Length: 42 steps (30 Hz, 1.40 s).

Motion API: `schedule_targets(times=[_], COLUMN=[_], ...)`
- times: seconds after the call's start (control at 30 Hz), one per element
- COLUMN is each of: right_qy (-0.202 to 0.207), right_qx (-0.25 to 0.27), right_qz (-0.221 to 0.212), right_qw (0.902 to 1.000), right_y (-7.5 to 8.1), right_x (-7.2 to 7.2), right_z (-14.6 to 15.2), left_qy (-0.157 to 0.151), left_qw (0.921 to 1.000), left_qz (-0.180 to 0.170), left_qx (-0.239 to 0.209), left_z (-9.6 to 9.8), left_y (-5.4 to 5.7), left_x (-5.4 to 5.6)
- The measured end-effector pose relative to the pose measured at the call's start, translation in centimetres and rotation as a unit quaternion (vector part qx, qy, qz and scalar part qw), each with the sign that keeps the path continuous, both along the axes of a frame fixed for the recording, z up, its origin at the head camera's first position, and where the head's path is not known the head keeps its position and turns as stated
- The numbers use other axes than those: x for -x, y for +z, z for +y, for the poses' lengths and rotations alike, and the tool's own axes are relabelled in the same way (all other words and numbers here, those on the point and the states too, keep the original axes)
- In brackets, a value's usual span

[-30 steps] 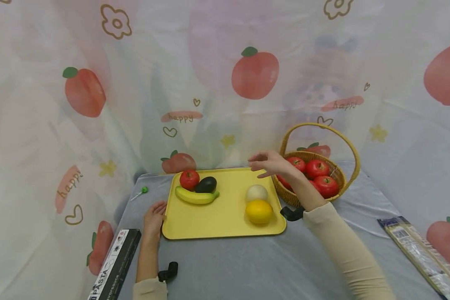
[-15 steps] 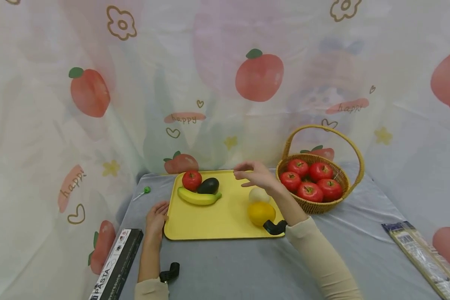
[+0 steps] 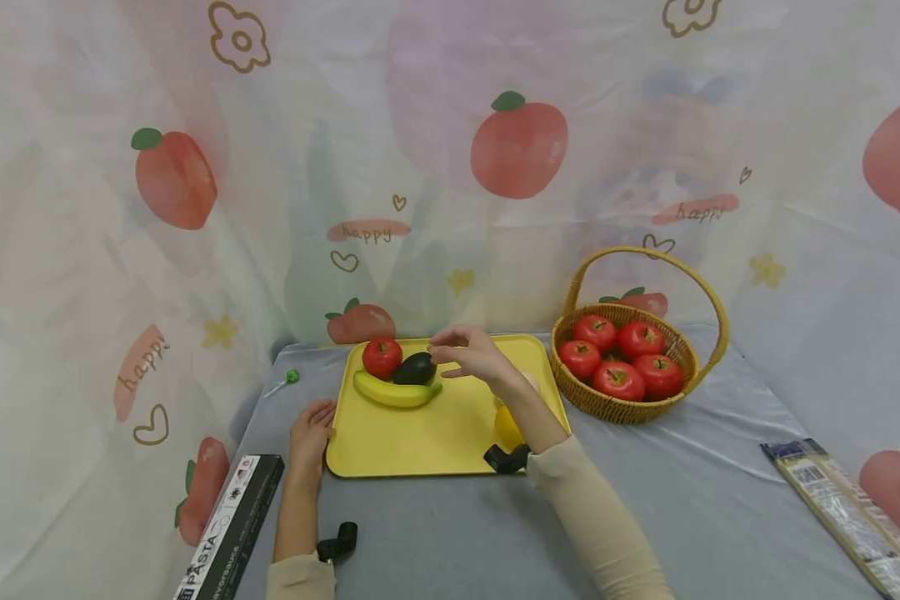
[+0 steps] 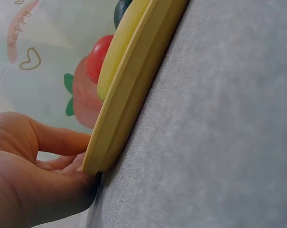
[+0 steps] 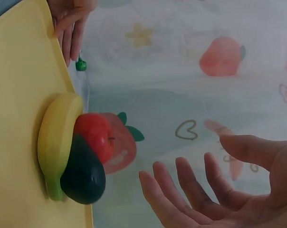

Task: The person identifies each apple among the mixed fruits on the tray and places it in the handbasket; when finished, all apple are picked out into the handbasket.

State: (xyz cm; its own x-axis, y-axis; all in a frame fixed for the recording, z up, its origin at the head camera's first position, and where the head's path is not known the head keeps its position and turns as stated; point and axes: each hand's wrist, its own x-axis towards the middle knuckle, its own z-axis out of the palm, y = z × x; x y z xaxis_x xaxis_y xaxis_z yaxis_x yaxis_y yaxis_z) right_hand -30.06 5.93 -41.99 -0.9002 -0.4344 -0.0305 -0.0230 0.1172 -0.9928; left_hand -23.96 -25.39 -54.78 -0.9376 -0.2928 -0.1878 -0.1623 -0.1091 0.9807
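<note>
My left hand [image 3: 311, 433] grips the left rim of a yellow tray [image 3: 420, 454]. In the left wrist view, the thumb and fingers [image 4: 62, 141] meet that rim from both sides. My right hand [image 3: 474, 357] hovers over the tray, fingers spread and gently bent, holding nothing. In the head view its fingertips overlap the edge of a dark avocado [image 3: 414, 369]; the right wrist view shows a gap between them. Beside the avocado [image 5: 84, 173] sit a red apple [image 3: 382, 357] and a banana [image 3: 396, 391]. A yellow lemon [image 3: 507, 428] is partly hidden behind my right forearm, and a pale round item behind it is mostly hidden.
A wicker basket [image 3: 607, 408] full of red apples stands right of the tray, its tall handle upright. A black pasta box [image 3: 232, 525] lies at the left, a green lollipop [image 3: 292, 377] behind it. A long plastic packet [image 3: 843, 517] lies far right.
My right hand has moved left from near the basket, across the tray to the avocado. My left hand stays at the tray's rim. The fruit has kept its place.
</note>
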Motion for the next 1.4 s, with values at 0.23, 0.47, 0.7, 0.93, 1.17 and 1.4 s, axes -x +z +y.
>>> schedule_targets(times=[0.23, 0.47, 0.7, 0.93, 1.17, 1.4], right_qy=[0.009, -0.012, -0.057, -0.091, -0.093, -0.103], right_qx=[-0.008, -0.011, -0.023, -0.027, -0.060, -0.120], right_qz=[-0.008, -0.035, -0.045, -0.051, -0.037, -0.015], right_qw=[0.9999, 0.9993, 0.9971, 0.9942, 0.9932, 0.9873], right_y=[-0.9, -1.6, -1.9, -2.2, -2.7, -3.9], right_x=[1.1, 2.1, 3.4, 4.5, 5.4, 6.6], right_z=[-2.3, -4.8, -7.3, -9.4, -10.9, -11.6], left_qy=[0.002, 0.006, 0.007, 0.009, 0.014, 0.012], left_qw=[0.9999, 0.9999, 1.0000, 0.9999, 0.9997, 0.9997], left_qz=[0.011, 0.005, 0.006, 0.009, 0.017, 0.019], left_qx=[-0.007, -0.009, -0.002, 0.005, 0.010, 0.004], left_z=[0.0, -0.1, 0.0, 0.0, 0.1, 0.1], left_y=[-0.2, -0.2, -0.3, -0.3, -0.2, -0.5], left_x=[0.1, 0.1, 0.1, 0.0, 0.0, 0.0])
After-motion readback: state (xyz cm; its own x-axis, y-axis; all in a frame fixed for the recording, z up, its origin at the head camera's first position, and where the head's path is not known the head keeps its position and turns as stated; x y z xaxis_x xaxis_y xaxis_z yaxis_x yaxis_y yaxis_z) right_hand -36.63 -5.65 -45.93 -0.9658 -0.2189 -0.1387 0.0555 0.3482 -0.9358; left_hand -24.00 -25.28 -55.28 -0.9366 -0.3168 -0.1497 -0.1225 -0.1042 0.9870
